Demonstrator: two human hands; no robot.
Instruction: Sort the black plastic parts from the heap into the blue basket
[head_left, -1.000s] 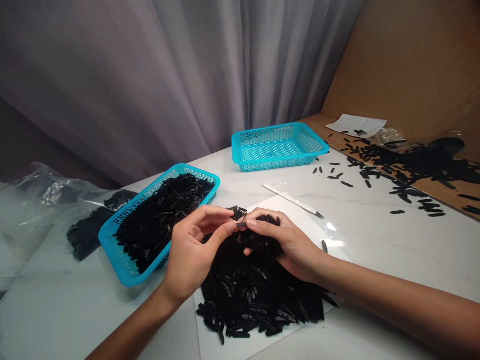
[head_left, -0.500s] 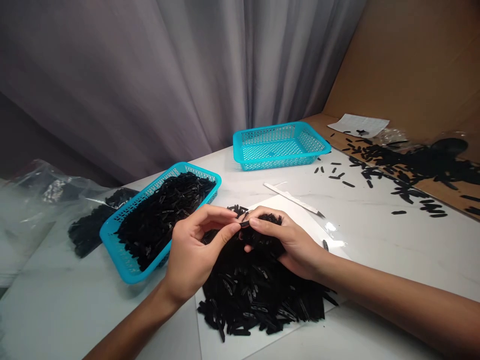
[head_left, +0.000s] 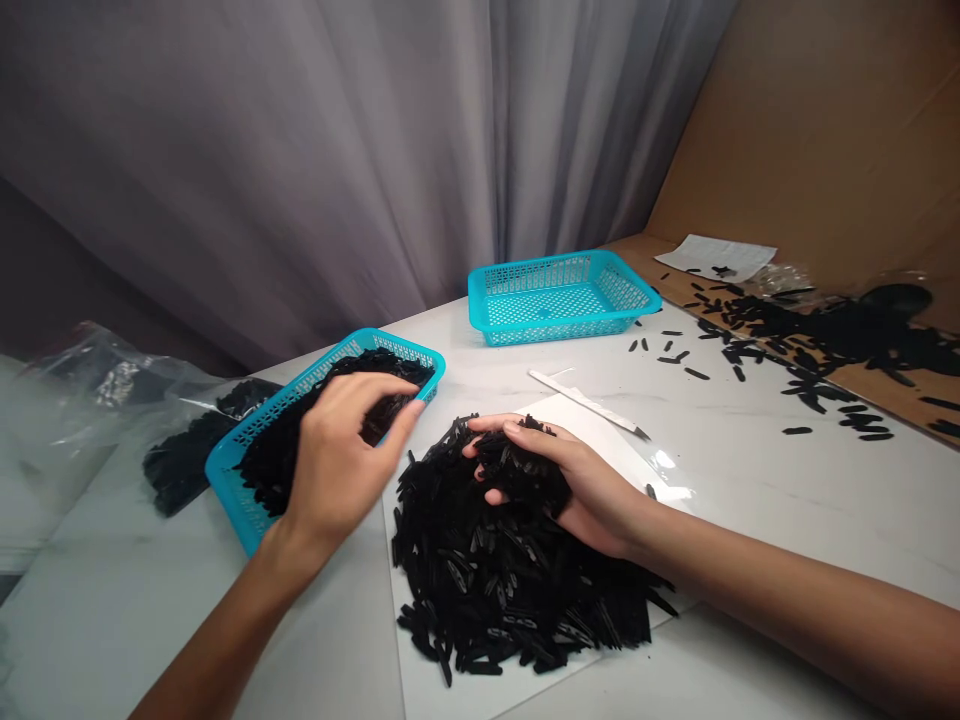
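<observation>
A handful of black hair clips (head_left: pixel 521 470) rests in my right hand (head_left: pixel 592 485), with its fingers curled round them and its thumb on top. My left hand (head_left: pixel 341 450) is over the near side of a blue basket (head_left: pixel 232 490) full of similar black clips (head_left: pixel 277 450). Its thumb and fingers are apart, and I see nothing between them. Beneath my right hand a large heap of the clips (head_left: pixel 495 580) lies on a white sheet (head_left: pixel 420 690).
A second blue basket (head_left: pixel 562 325) stands at the back. A white pen-like tool (head_left: pixel 589 400) with a dark tip lies beyond the heap. Loose black strips (head_left: pixel 810 380) spread over the right side, near a paper (head_left: pixel 716 255). Clear plastic bags (head_left: pixel 127 385) lie at the left.
My left hand has left the small black clip it pinched beside my right hand and moved left over the full basket, its fingers now parted. My right hand stays over the heap.
</observation>
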